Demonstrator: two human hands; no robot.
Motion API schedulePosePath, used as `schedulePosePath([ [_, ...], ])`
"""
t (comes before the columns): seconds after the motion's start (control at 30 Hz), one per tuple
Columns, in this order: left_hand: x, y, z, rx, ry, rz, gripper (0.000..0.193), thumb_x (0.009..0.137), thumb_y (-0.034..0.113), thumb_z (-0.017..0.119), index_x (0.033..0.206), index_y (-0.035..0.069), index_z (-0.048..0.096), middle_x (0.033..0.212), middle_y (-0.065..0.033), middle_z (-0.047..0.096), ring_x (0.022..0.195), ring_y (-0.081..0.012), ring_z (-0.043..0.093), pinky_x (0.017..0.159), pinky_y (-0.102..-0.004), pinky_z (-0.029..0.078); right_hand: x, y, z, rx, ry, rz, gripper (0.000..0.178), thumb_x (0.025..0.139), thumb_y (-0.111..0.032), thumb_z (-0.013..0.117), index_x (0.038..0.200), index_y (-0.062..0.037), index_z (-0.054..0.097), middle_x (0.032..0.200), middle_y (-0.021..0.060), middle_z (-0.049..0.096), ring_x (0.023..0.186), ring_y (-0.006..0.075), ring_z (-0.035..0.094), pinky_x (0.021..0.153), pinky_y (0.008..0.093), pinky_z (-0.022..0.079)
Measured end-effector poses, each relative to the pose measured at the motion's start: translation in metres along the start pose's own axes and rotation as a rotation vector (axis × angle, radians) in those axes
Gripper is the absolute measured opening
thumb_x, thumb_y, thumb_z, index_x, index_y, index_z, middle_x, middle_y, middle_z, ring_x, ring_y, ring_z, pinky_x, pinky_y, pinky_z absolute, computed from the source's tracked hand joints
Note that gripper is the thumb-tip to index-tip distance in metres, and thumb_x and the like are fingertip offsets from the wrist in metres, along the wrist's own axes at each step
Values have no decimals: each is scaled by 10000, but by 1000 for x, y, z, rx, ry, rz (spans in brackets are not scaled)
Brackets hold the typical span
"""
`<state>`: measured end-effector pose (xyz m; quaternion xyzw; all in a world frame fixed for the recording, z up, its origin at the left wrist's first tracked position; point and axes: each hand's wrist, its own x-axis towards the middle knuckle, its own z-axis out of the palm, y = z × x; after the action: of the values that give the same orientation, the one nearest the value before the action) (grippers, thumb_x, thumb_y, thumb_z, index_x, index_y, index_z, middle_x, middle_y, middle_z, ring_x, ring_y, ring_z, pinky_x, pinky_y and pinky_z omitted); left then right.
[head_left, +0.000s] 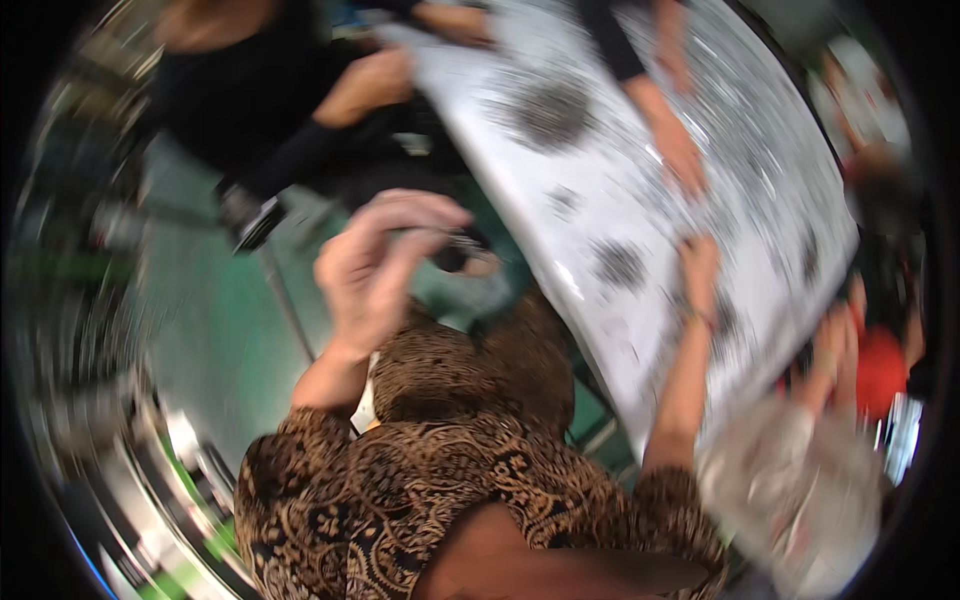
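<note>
My left hand (385, 265) is raised off the table's left side, above my lap and the green floor. Its thumb and fingers curl toward each other in a pinch; whatever lies between the tips is hidden or too small to name. Just past those fingertips a black shape (462, 250) shows, too blurred to tell whether the hand touches it. On the white table (560, 255) rests my right hand (700, 262), its fingers closed and their tips hidden. Small dark pieces (620, 262) lie in a loose cluster beside it, too smeared to name.
A larger dark heap (550, 110) sits farther up the table, with more pieces scattered over the right side. Across from me another person's hand (680, 160) reaches onto the table. A person in black (240, 110) sits at upper left; others are along the right edge.
</note>
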<state>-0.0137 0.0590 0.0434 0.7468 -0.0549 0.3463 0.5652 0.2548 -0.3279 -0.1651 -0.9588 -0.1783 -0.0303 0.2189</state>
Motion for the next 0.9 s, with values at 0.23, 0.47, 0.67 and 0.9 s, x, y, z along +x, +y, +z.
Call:
schedulePosePath([
  [0.23, 7, 60, -49, 75, 239, 217, 133, 847, -15, 674, 980, -19, 668, 927, -98, 708, 851, -164, 685, 748, -268, 553, 41, 29, -14, -54, -171, -77, 254, 764, -83, 699, 963, 73, 674, 874, 196, 687, 735, 302, 639, 684, 405, 519],
  [0.47, -4, 123, -102, 1, 431, 309, 136, 868, 29, 692, 985, -35, 665, 920, -76, 699, 841, -113, 676, 736, -241, 557, 45, -97, -52, 326, -75, -249, 190, 880, -168, 699, 989, -19, 654, 909, 130, 639, 794, 212, 570, 761, 343, 479],
  [0.67, -11, 156, -157, 532, 697, 461, 110, 858, 63, 706, 955, 12, 705, 888, -47, 709, 820, -99, 654, 720, -247, 532, 58, -191, -33, 476, -148, -540, 100, 904, -67, 636, 896, 16, 580, 828, 38, 559, 793, 140, 503, 729, 273, 415],
  [0.9, -22, 175, -225, 828, 939, 446, 141, 867, 99, 699, 983, 23, 726, 897, -64, 733, 810, -117, 682, 746, -262, 549, 89, -225, -40, 270, -98, -585, 193, 858, -125, 682, 998, 7, 670, 907, 122, 667, 805, 198, 605, 744, 325, 496],
])
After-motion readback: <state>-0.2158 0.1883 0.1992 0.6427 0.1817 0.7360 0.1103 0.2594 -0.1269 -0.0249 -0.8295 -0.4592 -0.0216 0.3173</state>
